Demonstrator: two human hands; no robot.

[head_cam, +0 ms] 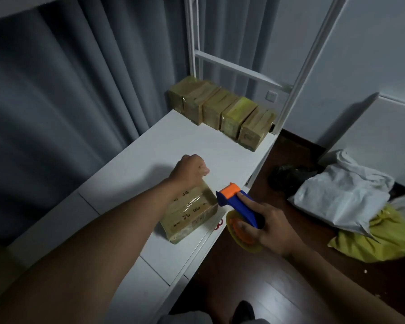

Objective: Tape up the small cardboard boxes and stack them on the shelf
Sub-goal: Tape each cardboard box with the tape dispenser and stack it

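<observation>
A small cardboard box (189,213) wrapped in clear tape lies on the white shelf board (164,146), close to its front edge. My left hand (189,169) grips the far end of the box with curled fingers. My right hand (270,226) holds a blue and orange tape dispenser (237,204) with a yellowish tape roll. The dispenser's orange head sits at the box's right corner. Several taped boxes (222,111) stand in a row at the back of the board.
White shelf uprights (297,73) rise at the back right. Grey curtains (63,90) hang on the left. On the dark wooden floor to the right lie white bags (341,195), a yellow bag (374,239) and a dark bag (290,176).
</observation>
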